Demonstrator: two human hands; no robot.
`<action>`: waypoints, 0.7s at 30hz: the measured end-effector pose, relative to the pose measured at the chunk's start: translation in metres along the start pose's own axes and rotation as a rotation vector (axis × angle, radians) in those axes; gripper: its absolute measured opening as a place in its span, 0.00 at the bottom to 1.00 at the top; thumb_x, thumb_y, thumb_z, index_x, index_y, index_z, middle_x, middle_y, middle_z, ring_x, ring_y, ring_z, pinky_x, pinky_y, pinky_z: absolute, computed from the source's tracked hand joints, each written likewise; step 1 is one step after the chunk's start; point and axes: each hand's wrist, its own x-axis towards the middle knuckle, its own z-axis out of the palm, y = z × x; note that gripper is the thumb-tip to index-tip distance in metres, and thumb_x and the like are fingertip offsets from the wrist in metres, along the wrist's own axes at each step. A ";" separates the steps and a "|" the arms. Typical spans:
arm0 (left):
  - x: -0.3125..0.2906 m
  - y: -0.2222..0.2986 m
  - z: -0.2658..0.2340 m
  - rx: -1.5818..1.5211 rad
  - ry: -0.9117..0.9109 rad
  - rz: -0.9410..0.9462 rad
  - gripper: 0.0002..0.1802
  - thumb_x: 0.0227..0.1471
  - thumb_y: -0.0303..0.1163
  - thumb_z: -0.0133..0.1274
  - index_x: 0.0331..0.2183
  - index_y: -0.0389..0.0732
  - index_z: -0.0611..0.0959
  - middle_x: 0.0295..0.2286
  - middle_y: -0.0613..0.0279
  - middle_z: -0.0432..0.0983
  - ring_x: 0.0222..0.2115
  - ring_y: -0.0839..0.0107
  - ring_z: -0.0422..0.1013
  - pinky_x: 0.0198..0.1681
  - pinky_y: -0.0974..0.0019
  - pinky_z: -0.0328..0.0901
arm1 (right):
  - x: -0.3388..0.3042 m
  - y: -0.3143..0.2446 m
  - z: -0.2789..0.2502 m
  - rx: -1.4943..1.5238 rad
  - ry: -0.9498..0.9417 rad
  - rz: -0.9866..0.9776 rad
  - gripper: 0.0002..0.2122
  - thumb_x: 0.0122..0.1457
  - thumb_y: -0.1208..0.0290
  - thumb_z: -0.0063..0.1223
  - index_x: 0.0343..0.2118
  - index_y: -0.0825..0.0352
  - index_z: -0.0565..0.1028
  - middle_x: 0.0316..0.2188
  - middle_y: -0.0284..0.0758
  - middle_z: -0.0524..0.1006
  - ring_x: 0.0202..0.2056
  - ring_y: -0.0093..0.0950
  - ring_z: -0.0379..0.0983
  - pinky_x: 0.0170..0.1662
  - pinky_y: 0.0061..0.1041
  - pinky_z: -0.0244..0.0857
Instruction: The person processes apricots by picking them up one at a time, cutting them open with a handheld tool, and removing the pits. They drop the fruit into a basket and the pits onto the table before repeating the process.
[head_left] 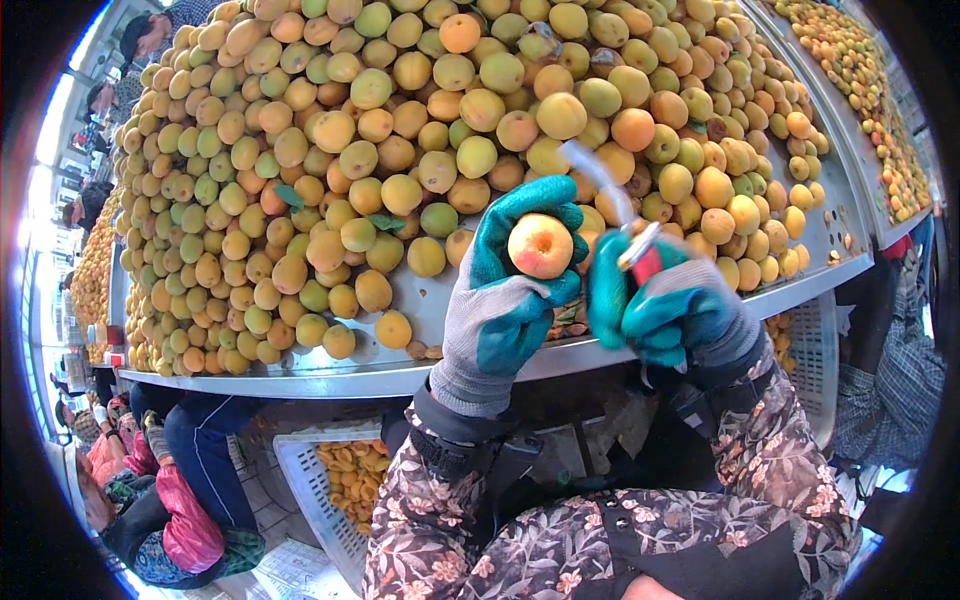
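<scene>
In my left hand (508,300), gloved in grey and green, a yellow-orange apricot (540,246) with a reddish blush is held by curled fingers, its dimpled end facing me. Just to the right, my gloved right hand (665,305) grips a small knife (648,262) by its red handle. The blade points up and to the left, smeared by motion, and stands apart from the apricot. Both hands are over the near edge of a metal table (420,378). A large heap of yellow, green and orange apricots (390,160) covers the table behind them.
Below the table on the left stands a white crate (305,470) of cut apricot pieces (350,475). Another white crate (815,350) is under the right side. A second fruit-laden table (880,130) runs along the right. Other people sit at the left, one with a pink sleeve (190,520).
</scene>
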 end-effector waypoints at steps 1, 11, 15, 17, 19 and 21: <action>-0.001 0.002 0.002 0.001 0.006 0.002 0.34 0.39 0.14 0.50 0.52 0.36 0.68 0.43 0.60 0.68 0.42 0.72 0.70 0.46 0.69 0.68 | -0.002 0.001 -0.006 -0.083 0.067 -0.119 0.12 0.56 0.72 0.55 0.40 0.72 0.72 0.29 0.34 0.75 0.17 0.19 0.68 0.19 0.17 0.64; 0.008 -0.006 -0.007 0.873 0.229 0.567 0.27 0.33 0.19 0.58 0.42 0.39 0.76 0.42 0.55 0.70 0.45 0.57 0.67 0.51 0.60 0.60 | 0.012 0.012 0.004 -1.111 0.427 -0.617 0.11 0.47 0.75 0.59 0.34 0.68 0.72 0.27 0.42 0.71 0.31 0.41 0.72 0.35 0.32 0.66; 0.007 0.005 -0.005 1.075 0.234 0.633 0.28 0.32 0.19 0.58 0.42 0.39 0.76 0.42 0.55 0.69 0.45 0.56 0.66 0.51 0.60 0.60 | 0.013 0.012 0.003 -1.376 0.488 -0.730 0.13 0.46 0.73 0.59 0.35 0.67 0.71 0.29 0.43 0.72 0.32 0.46 0.71 0.34 0.37 0.66; 0.005 0.008 -0.008 1.042 0.239 0.615 0.27 0.31 0.19 0.59 0.41 0.40 0.77 0.42 0.55 0.69 0.45 0.56 0.66 0.50 0.60 0.60 | 0.013 0.012 0.003 -1.409 0.468 -0.682 0.13 0.45 0.73 0.59 0.35 0.67 0.71 0.30 0.43 0.72 0.33 0.46 0.71 0.34 0.38 0.66; 0.006 0.008 -0.009 1.042 0.187 0.592 0.26 0.31 0.19 0.59 0.40 0.41 0.78 0.41 0.55 0.69 0.45 0.56 0.66 0.50 0.60 0.61 | 0.011 0.012 0.003 -1.428 0.491 -0.662 0.11 0.48 0.73 0.59 0.35 0.68 0.74 0.30 0.42 0.74 0.32 0.42 0.73 0.35 0.32 0.67; 0.005 0.010 -0.008 1.049 0.189 0.592 0.25 0.31 0.19 0.60 0.39 0.42 0.78 0.41 0.55 0.69 0.44 0.56 0.66 0.49 0.60 0.61 | 0.011 0.013 0.003 -1.436 0.492 -0.674 0.13 0.46 0.72 0.59 0.36 0.68 0.73 0.31 0.42 0.74 0.33 0.44 0.72 0.35 0.35 0.67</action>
